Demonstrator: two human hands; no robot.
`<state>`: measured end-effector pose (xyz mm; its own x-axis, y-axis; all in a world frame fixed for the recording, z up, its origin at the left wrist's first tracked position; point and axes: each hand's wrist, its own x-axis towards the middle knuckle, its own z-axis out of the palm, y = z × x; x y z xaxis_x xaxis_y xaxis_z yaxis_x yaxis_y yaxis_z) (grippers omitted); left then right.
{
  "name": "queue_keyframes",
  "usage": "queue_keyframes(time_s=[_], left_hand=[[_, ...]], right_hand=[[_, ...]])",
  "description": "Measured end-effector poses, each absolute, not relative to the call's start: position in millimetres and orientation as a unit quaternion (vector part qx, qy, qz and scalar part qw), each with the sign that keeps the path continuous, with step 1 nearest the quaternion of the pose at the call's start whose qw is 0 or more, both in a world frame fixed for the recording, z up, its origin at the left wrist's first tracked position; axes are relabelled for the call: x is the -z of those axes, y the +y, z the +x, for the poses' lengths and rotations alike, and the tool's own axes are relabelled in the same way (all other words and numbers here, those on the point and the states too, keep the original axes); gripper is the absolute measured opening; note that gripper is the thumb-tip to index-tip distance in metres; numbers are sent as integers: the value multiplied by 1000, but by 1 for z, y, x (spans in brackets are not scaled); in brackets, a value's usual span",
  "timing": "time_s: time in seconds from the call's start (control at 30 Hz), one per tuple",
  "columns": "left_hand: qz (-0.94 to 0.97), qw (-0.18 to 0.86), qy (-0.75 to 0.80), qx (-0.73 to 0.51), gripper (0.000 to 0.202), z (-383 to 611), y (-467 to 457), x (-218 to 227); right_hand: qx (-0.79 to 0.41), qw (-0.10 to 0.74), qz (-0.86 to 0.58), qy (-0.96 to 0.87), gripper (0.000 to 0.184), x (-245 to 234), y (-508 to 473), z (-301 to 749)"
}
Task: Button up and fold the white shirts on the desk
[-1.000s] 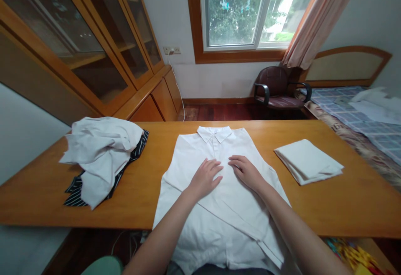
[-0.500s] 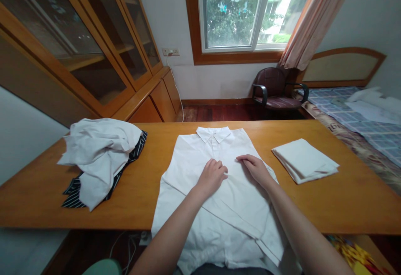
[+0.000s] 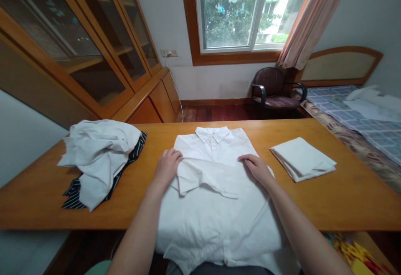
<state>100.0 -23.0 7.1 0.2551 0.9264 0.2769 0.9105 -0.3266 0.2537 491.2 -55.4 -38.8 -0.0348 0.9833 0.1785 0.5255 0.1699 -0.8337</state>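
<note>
Shirt [image 3: 200, 220], white, one, with pointed collar [image 3: 212, 133]: laid front upward on the table [image 3: 313, 208], collar toward the far edge, lower part running over the near edge toward the wearer of the camera. Sleeve [image 3: 206, 176], one, same white: changed in its lie, having run slantwise down the front half a second ago and now set nearly level across the chest, its lower edge creased and lifted in a small arch. For the work in hand this reads as a re-placing of the sleeve, not yet smoothed. Left hand [image 3: 167, 167]: shifted from mid-chest to the shirt's left side, fingers apparently closed on the sleeve's upper corner. Right hand [image 3: 258, 169]: little moved, at the opposite side of the chest, fingers extended over the front; whether they pinch fabric or merely rest cannot be told. Fabric: thin by its look, matt, crisp at the collar, softly rumpled toward the bottom. Table: smooth, honey-brown, faintly glossy. Folded cloth [image 3: 302, 158], off-white: a flat, four-cornered, layered packet, apart from the shirt on the right. White cloth [image 3: 103, 145]: a loose, crumpled heap on the left, partly covering striped cloth [image 3: 73, 197], black with pale lines.
</note>
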Motion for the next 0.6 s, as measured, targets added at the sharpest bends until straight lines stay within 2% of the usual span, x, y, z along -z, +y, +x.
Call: queue_keyframes(time_s=[0.17, 0.27, 0.33, 0.47, 0.6], left_hand=[[685, -48, 676, -267, 23, 39, -22, -13], [683, -64, 662, -300, 27, 46, -30, -18], [735, -38, 609, -297, 27, 67, -37, -20], [863, 100, 446, -214, 27, 120, -52, -11], [887, 112, 417, -164, 40, 149, -57, 14]], right_hand=[[-253, 374, -555, -699, 27, 37, -58, 486], [-216, 348, -519, -750, 25, 32, -67, 472], [-205, 328, -478, -789, 26, 27, -76, 457], [-203, 282, -391, -853, 24, 19, -94, 421], [-199, 234, -359, -881, 22, 17, -103, 394]])
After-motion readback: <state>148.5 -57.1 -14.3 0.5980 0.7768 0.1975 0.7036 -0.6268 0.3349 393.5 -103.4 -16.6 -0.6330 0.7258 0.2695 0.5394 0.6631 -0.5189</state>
